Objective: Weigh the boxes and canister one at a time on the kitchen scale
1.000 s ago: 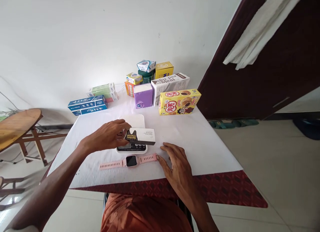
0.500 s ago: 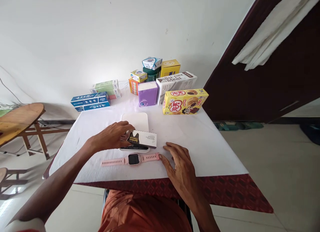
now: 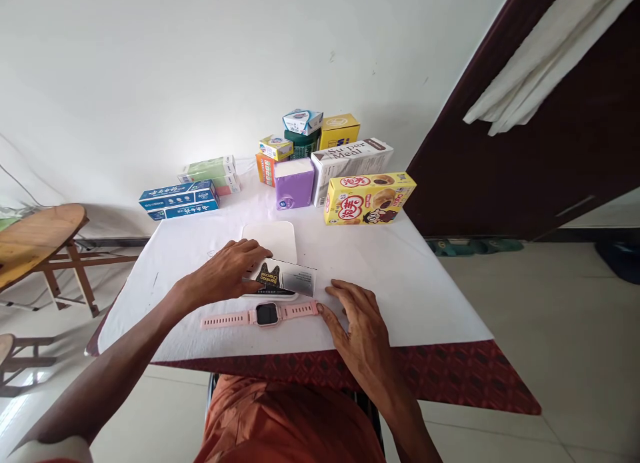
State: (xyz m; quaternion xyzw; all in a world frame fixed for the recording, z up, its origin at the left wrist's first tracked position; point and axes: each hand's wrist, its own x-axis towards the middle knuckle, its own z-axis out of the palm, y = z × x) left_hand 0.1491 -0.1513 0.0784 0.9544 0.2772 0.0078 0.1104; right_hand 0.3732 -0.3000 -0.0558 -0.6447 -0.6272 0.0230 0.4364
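Note:
My left hand [image 3: 227, 271] grips one end of a small black-and-white box [image 3: 299, 280] printed "Bamboo Charcoal". The box is over the front part of a white flat scale [image 3: 270, 236], partly hiding its dark panel. Whether the box touches the scale I cannot tell. In front lies a smartwatch [image 3: 267, 314] with a pink strap stretched out sideways. My right hand [image 3: 357, 320] rests on the cloth with fingers apart, its thumb at the strap's right end.
On the white-clothed table [image 3: 425, 303], a blue box [image 3: 180, 200] and a green box [image 3: 213, 173] lie at back left. Behind the scale stand a purple tissue pack [image 3: 294, 186], a white "Super Meal" box [image 3: 350, 163], a yellow snack box [image 3: 370, 203] and several smaller boxes. A wooden stool [image 3: 45, 233] is left.
The box in my left hand has tilted slightly, and its white face now catches a grey reflection. My right hand stays by the strap's end. The whole view has shifted a little.

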